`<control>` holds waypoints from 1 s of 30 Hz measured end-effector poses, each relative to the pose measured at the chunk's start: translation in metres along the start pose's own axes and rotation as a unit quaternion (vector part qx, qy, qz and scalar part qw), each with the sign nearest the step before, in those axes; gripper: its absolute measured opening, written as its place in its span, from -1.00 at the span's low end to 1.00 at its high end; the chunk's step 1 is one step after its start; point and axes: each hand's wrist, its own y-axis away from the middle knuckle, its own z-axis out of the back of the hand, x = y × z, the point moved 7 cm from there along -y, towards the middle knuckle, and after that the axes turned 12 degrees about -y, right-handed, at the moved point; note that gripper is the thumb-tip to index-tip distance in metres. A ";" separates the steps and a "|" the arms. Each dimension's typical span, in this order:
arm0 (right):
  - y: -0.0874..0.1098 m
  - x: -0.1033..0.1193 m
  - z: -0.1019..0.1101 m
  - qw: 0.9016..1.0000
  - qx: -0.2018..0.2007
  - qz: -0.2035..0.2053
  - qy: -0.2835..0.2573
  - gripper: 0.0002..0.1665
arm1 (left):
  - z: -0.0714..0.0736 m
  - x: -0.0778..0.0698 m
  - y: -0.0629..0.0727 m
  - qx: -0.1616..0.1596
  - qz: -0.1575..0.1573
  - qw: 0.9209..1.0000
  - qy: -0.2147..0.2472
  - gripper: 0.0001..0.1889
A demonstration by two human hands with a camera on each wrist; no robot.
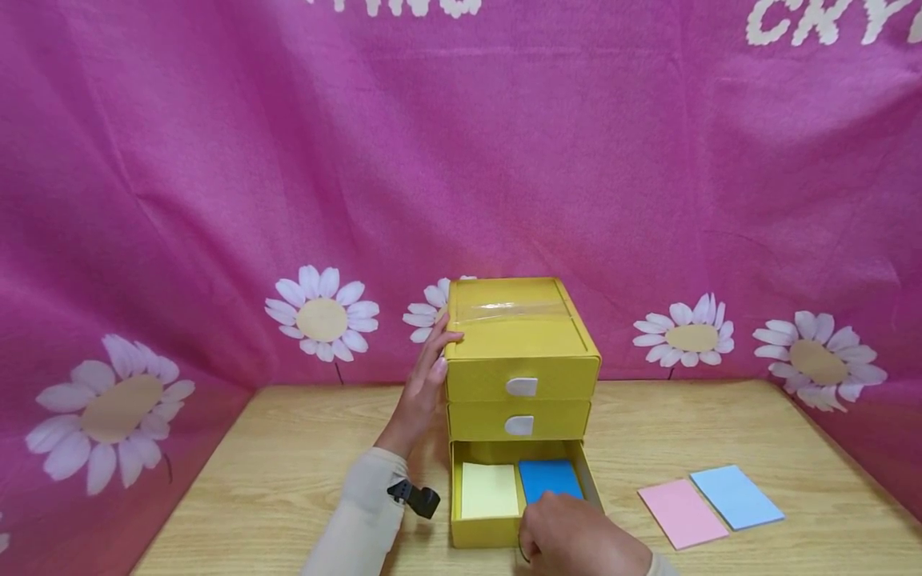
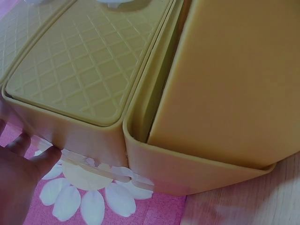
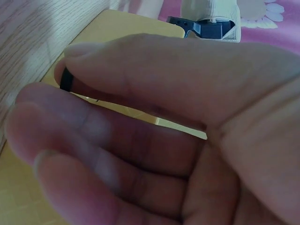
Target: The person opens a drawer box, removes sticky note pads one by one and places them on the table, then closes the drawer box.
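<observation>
A yellow drawer unit [image 1: 522, 336] stands at the middle of the table, its bottom drawer [image 1: 484, 531] pulled out. A pale yellow note pad [image 1: 490, 490] and a dark blue note pad [image 1: 549, 478] lie side by side in that drawer. My left hand [image 1: 421, 392] rests with extended fingers against the unit's upper left side. At the open drawer's front, my right hand [image 1: 576, 534] has curled fingers. Its thumb and forefinger pinch a small black strip [image 3: 66, 80], most of which they hide.
On the table [image 1: 302, 472], right of the unit, a pink note pad [image 1: 683, 514] lies beside a light blue one [image 1: 736, 496]. White tabs [image 1: 520, 425] mark the two upper drawers, both closed. A magenta cloth [image 1: 504, 160] with printed daisies hangs behind.
</observation>
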 end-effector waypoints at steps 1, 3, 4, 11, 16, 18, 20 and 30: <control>0.000 0.000 0.000 1.000 0.000 0.000 -0.001 -0.54 | 0.000 0.000 0.000 0.000 -0.002 1.000 -0.001 -0.57; 0.000 0.001 0.000 1.000 -0.001 0.002 -0.001 -0.54 | 0.000 0.000 0.000 -0.002 -0.004 1.000 -0.004 -0.57; 0.000 0.001 0.000 1.000 -0.001 0.002 -0.001 -0.54 | 0.000 -0.001 -0.001 -0.003 -0.005 1.000 -0.006 -0.57; -0.001 0.001 -0.002 1.000 -0.002 0.008 0.002 -0.51 | 0.000 -0.002 0.000 -0.004 -0.003 1.000 -0.006 -0.57; -0.001 0.002 -0.004 1.000 0.002 0.012 0.012 -0.52 | 0.001 -0.002 0.000 -0.006 -0.006 1.000 -0.008 -0.57; -0.001 0.003 -0.004 1.000 0.003 0.016 0.017 -0.53 | 0.001 -0.003 0.000 -0.007 -0.007 1.000 -0.008 -0.57; -0.001 0.003 -0.005 1.000 0.004 0.016 0.022 -0.53 | 0.001 -0.003 0.000 -0.008 -0.006 1.000 -0.009 -0.57; -0.001 0.004 -0.006 0.999 0.008 0.014 0.034 -0.53 | 0.000 -0.001 0.000 -0.004 -0.002 1.000 -0.009 -0.57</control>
